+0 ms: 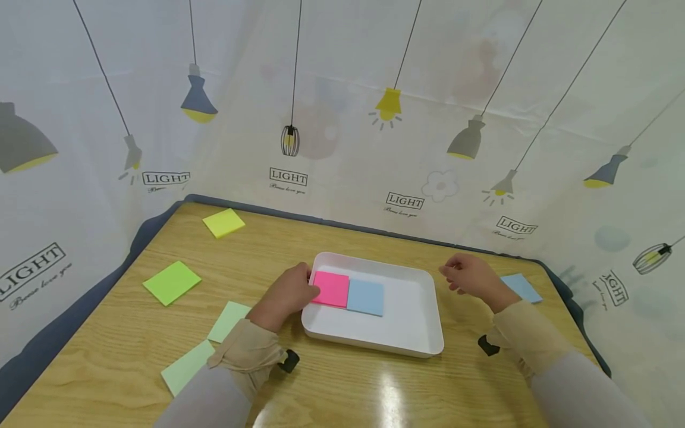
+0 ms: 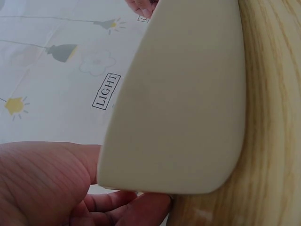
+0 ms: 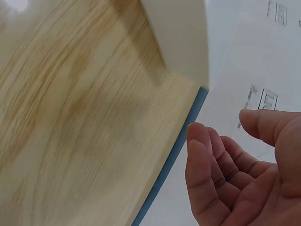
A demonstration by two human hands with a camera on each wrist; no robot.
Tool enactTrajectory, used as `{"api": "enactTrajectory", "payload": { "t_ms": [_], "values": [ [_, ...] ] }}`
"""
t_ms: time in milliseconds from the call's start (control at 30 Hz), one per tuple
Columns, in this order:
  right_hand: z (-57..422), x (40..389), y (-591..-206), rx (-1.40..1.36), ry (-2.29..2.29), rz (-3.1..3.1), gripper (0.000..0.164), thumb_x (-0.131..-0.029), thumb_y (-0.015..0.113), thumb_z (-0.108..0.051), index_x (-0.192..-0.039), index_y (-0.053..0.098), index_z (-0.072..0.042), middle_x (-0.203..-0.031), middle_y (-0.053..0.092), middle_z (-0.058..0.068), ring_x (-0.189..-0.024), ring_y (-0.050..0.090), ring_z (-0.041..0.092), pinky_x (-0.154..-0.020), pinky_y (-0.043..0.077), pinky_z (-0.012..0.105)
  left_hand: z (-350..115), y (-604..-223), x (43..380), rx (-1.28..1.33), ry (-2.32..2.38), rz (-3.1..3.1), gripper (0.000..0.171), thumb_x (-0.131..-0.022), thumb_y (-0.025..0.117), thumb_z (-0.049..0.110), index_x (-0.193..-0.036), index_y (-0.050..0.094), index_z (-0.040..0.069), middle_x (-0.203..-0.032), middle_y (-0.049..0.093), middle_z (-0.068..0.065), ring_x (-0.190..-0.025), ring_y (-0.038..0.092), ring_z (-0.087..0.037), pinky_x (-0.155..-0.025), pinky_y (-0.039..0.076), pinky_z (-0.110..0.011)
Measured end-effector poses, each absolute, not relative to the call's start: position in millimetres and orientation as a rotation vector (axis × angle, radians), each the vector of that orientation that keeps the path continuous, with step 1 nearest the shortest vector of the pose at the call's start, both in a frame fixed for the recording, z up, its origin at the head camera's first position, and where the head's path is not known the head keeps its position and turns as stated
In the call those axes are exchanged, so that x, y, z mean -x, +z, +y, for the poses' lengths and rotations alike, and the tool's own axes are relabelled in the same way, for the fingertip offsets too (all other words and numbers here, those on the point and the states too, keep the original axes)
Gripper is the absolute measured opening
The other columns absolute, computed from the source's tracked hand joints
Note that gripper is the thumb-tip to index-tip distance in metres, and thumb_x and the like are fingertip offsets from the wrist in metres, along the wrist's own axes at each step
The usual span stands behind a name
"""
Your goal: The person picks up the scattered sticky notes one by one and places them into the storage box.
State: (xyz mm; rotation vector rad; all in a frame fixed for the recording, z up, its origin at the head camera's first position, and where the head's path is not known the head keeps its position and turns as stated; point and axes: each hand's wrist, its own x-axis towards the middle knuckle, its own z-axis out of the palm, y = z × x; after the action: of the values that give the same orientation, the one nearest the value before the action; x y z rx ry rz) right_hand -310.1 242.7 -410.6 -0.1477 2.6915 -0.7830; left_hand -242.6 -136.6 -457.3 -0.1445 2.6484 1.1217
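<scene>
A white tray (image 1: pixel 396 333) stands on the wooden table, with a pink sticky note pad (image 1: pixel 332 289) and a blue sticky note pad (image 1: pixel 365 297) lying side by side in its left part. My left hand (image 1: pixel 289 289) grips the tray's left wall, thumb over the rim near the pink pad. In the left wrist view the fingers (image 2: pixel 141 209) lie along the outside of the tray wall (image 2: pixel 178 103). My right hand (image 1: pixel 472 277) hovers apart from the tray's right side, fingers loosely curled; the right wrist view shows nothing between thumb and fingers (image 3: pixel 200 160).
Left of the tray lie a yellow pad (image 1: pixel 223 223), a bright green pad (image 1: pixel 172 283) and two pale green pads (image 1: pixel 229 320), partly behind the left sleeve. Another blue pad (image 1: pixel 521 288) lies beyond the right wrist. A lamp-printed curtain (image 1: pixel 342 107) hangs behind the table.
</scene>
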Motion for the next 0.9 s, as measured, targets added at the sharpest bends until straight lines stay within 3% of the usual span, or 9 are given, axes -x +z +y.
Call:
{"api": "enactTrajectory", "payload": {
  "t_ms": [900],
  "values": [
    [346, 323, -433, -0.100, -0.894, 2.825, 0.051, -0.097, 0.040, -0.037, -0.123, 0.043, 0.006, -0.122, 0.051, 0.031, -0.094, 0.058, 0.033, -0.074, 0.054, 0.044, -136, -457, 244, 0.149, 1.112, 2.634, 0.039, -0.087, 0.058, 0.027, -0.119, 0.049, 0.007, -0.105, 0.059, -0.007, -0.085, 0.052, -0.020, -0.078, 0.048, -0.036]
  ]
}}
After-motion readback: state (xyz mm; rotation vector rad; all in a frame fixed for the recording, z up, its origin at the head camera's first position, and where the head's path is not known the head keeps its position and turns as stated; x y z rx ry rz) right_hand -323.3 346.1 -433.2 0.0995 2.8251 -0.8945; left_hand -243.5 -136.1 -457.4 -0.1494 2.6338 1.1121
